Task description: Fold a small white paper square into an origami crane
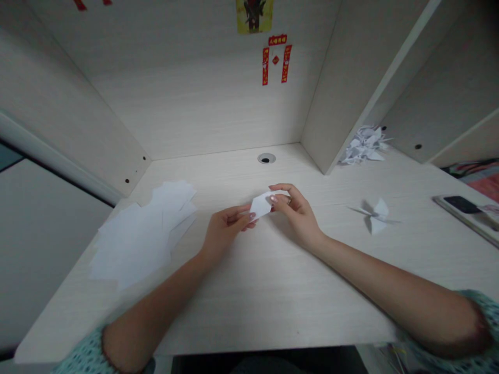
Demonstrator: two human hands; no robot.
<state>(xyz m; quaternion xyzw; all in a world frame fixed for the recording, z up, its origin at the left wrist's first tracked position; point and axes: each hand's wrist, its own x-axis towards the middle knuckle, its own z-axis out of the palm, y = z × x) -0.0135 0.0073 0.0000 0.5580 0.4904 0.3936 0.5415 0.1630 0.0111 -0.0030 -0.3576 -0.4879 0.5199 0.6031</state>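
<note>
A small folded piece of white paper is held between my two hands, over the middle of the desk. My left hand pinches its lower left corner, thumb on top and fingers beneath. At the paper's right side, my right hand grips it between thumb and fingers, hiding part of that end. Left of my hands lies a spread stack of white paper sheets. To the right a folded paper crane rests on the desk, its wings spread.
A heap of folded white paper pieces sits beyond the upright divider. At the far right, a phone lies on a flat, pale object. A round cable hole is near the back panel, which bears red stickers.
</note>
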